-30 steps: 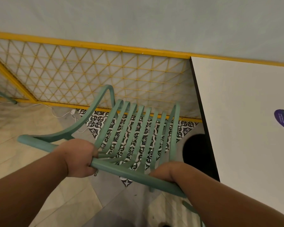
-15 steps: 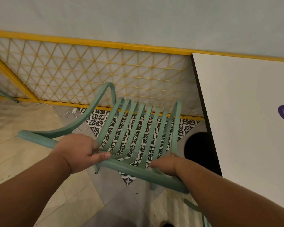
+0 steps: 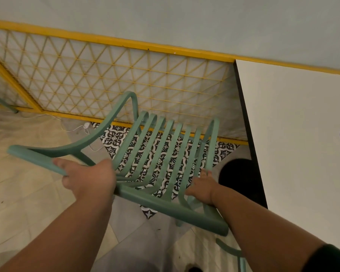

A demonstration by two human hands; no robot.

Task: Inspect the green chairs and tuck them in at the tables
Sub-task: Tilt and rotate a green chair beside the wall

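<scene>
Green chair point(image 3: 161, 154) sits left of the white table point(image 3: 302, 134), near the yellow lattice panel point(image 3: 106, 75), its slatted seat over patterned floor tiles point(image 3: 114, 137). Left hand point(image 3: 88, 177) wraps the top back rail. Right hand point(image 3: 201, 188) rests on the right-side slats; grip unclear.

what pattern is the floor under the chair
Black-and-white ornate tile, seen through the seat slats, head view.
</scene>
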